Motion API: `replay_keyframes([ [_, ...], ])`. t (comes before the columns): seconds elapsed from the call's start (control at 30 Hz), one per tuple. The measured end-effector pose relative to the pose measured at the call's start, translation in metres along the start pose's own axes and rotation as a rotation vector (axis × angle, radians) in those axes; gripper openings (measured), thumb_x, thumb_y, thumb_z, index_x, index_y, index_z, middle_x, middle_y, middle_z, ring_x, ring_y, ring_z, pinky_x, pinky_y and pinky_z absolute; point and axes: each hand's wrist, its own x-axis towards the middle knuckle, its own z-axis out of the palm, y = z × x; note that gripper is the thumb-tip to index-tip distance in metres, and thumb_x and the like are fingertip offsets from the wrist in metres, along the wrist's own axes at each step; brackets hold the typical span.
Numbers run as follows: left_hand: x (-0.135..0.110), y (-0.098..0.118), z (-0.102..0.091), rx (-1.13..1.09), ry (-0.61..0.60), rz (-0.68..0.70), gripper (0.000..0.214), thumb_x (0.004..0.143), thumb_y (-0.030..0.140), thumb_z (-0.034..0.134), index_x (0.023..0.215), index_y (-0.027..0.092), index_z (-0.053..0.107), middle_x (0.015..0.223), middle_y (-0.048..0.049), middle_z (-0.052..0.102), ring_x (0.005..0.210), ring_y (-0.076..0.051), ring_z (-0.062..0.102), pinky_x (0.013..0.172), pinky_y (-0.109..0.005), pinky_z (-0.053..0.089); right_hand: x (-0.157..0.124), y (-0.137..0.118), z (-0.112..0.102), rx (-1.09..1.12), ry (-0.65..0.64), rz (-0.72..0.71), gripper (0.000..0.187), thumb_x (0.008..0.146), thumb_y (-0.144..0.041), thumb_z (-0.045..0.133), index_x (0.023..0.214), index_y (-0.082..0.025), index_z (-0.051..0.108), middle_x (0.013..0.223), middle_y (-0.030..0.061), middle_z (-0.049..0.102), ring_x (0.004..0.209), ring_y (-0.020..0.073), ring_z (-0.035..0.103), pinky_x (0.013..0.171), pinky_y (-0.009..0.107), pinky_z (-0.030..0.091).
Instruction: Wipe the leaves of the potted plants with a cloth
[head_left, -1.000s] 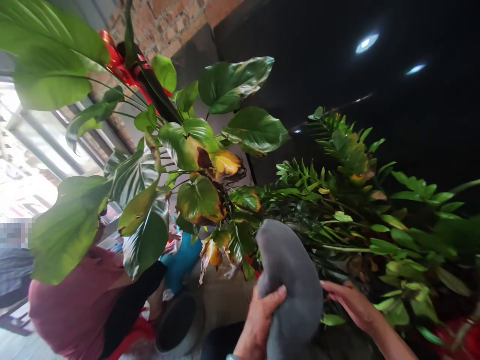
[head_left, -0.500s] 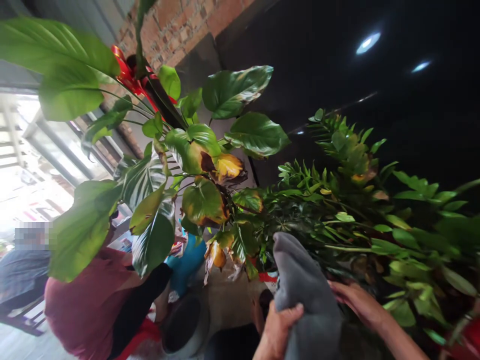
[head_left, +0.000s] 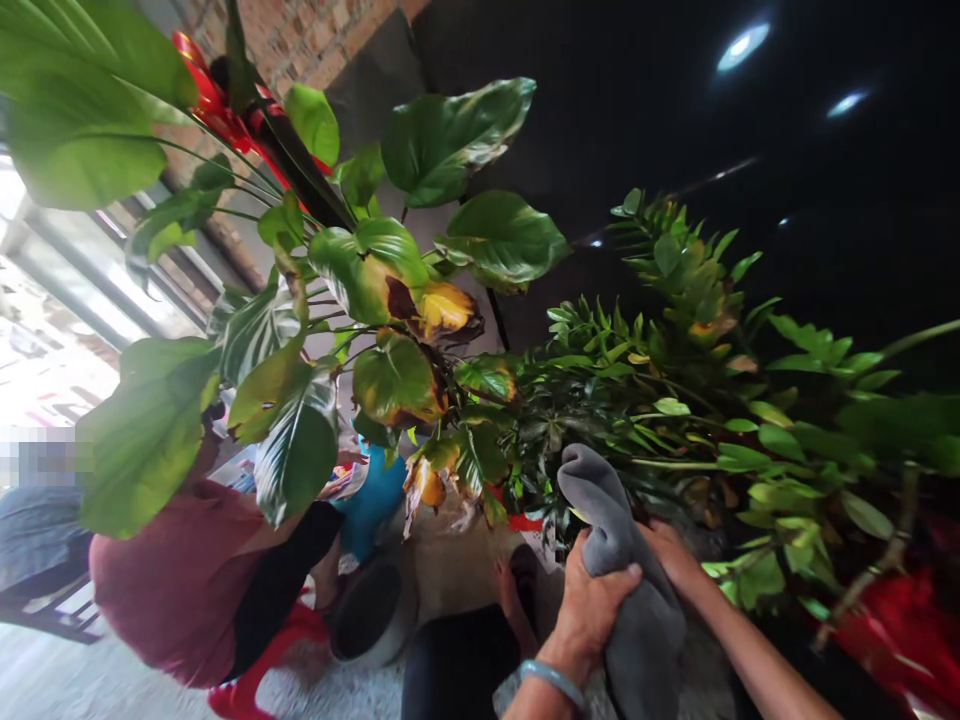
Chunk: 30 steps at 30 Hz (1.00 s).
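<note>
My left hand [head_left: 592,605] grips a grey cloth [head_left: 626,575] from the left, thumb over its front, a light blue band on the wrist. My right hand [head_left: 675,560] lies against the cloth's right side, its fingers mostly hidden behind the fabric and among the leaves. The cloth stands up against a bushy plant with many small glossy leaflets [head_left: 697,400]. To its left grows a large-leaved plant [head_left: 375,300] with yellowed and browned leaves and a red ribbon [head_left: 217,100] near its top.
A person in a dark red top [head_left: 180,580] crouches at lower left beside a dark round pot [head_left: 367,610] and a blue object [head_left: 371,500]. A brick wall, a dark ceiling with lights and bright windows lie behind. Something red [head_left: 900,640] sits at lower right.
The cloth and both hands have come down and closer together against the small-leaved plant. My left hand has closed more firmly round the cloth. The view has shifted slightly.
</note>
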Motion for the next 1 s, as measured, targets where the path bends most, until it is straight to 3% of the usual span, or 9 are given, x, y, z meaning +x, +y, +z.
replay_keyframes([
  [0.1, 0.001, -0.001, 0.0, -0.02, -0.01, -0.045, 0.045, 0.051, 0.023, 0.078, 0.093, 0.013, 0.067, 0.077, -0.0031, 0.068, 0.073, -0.018, 0.06, 0.073, -0.03, 0.048, -0.002, -0.002, 0.002, 0.039, 0.012, -0.055, 0.05, 0.057, -0.062, 0.059, 0.069, -0.016, 0.074, 0.057, 0.0055, 0.068, 0.071, 0.0306, 0.064, 0.067, 0.038, 0.05],
  [0.33, -0.012, 0.001, -0.008, -0.036, 0.008, -0.099, 0.046, 0.045, 0.028, 0.084, 0.087, 0.01, 0.073, 0.072, -0.0049, 0.071, 0.071, -0.022, 0.064, 0.074, -0.034, 0.049, -0.007, -0.01, -0.003, -0.057, -0.029, -0.021, 0.032, 0.055, -0.053, 0.057, 0.049, -0.022, 0.06, 0.044, 0.0012, 0.057, 0.059, 0.0242, 0.057, 0.059, 0.035, 0.046],
  [0.4, -0.021, 0.014, -0.012, -0.017, -0.05, -0.058, 0.048, 0.043, 0.031, 0.087, 0.084, 0.01, 0.075, 0.075, -0.0067, 0.073, 0.077, -0.025, 0.066, 0.08, -0.035, 0.049, -0.006, -0.01, -0.006, -0.014, 0.035, 0.037, 0.028, 0.052, -0.05, 0.056, 0.049, -0.022, 0.057, 0.047, 0.0012, 0.058, 0.056, 0.0217, 0.056, 0.053, 0.032, 0.044],
  [0.5, -0.033, 0.049, -0.022, -0.03, -0.092, -0.024, 0.05, 0.042, 0.03, 0.089, 0.086, 0.011, 0.075, 0.081, -0.0093, 0.075, 0.086, -0.03, 0.068, 0.09, -0.04, 0.047, -0.003, -0.008, -0.007, 0.049, 0.137, 0.067, 0.025, 0.048, -0.047, 0.055, 0.053, -0.023, 0.057, 0.049, 0.0014, 0.059, 0.052, 0.0183, 0.053, 0.047, 0.029, 0.04],
  [0.6, -0.037, 0.086, -0.033, -0.139, 0.018, 0.004, 0.053, 0.04, 0.027, 0.089, 0.089, 0.012, 0.073, 0.082, -0.0105, 0.075, 0.089, -0.033, 0.069, 0.091, -0.044, 0.048, -0.002, -0.005, -0.006, 0.062, 0.14, 0.058, 0.025, 0.048, -0.047, 0.055, 0.053, -0.023, 0.057, 0.045, 0.0008, 0.056, 0.047, 0.0163, 0.05, 0.044, 0.027, 0.038],
  [0.67, -0.034, 0.097, -0.038, -0.189, 0.095, 0.03, 0.054, 0.039, 0.027, 0.089, 0.088, 0.013, 0.072, 0.083, -0.011, 0.075, 0.094, -0.034, 0.068, 0.094, -0.044, 0.047, -0.002, -0.006, -0.005, 0.071, 0.117, 0.046, 0.025, 0.048, -0.047, 0.056, 0.051, -0.022, 0.057, 0.044, 0.0011, 0.056, 0.046, 0.0155, 0.049, 0.044, 0.028, 0.038],
  [0.77, -0.032, 0.079, -0.04, -0.185, 0.1, -0.044, 0.05, 0.041, 0.03, 0.087, 0.086, 0.012, 0.072, 0.083, -0.0113, 0.075, 0.094, -0.035, 0.068, 0.095, -0.045, 0.047, -0.006, -0.009, -0.004, 0.087, 0.066, 0.046, 0.026, 0.047, -0.048, 0.058, 0.046, -0.022, 0.055, 0.045, 0.0025, 0.058, 0.046, 0.0146, 0.05, 0.047, 0.028, 0.041],
  [0.9, -0.045, 0.03, -0.036, -0.05, -0.191, -0.094, 0.045, 0.045, 0.029, 0.085, 0.087, 0.017, 0.076, 0.083, -0.0085, 0.076, 0.095, -0.038, 0.068, 0.094, -0.048, 0.046, -0.012, -0.015, -0.005, 0.132, -0.032, 0.06, 0.027, 0.046, -0.045, 0.061, 0.058, -0.021, 0.064, 0.047, 0.0007, 0.06, 0.047, 0.0145, 0.051, 0.049, 0.028, 0.042],
  [1.0, -0.056, 0.03, -0.037, 0.038, -0.269, -0.049, 0.04, 0.046, 0.03, 0.086, 0.084, 0.019, 0.077, 0.082, -0.0067, 0.076, 0.094, -0.038, 0.068, 0.091, -0.048, 0.046, -0.015, -0.017, -0.006, 0.153, -0.022, 0.079, 0.028, 0.045, -0.043, 0.062, 0.061, -0.021, 0.066, 0.05, 0.0005, 0.061, 0.052, 0.0164, 0.054, 0.049, 0.028, 0.042],
])
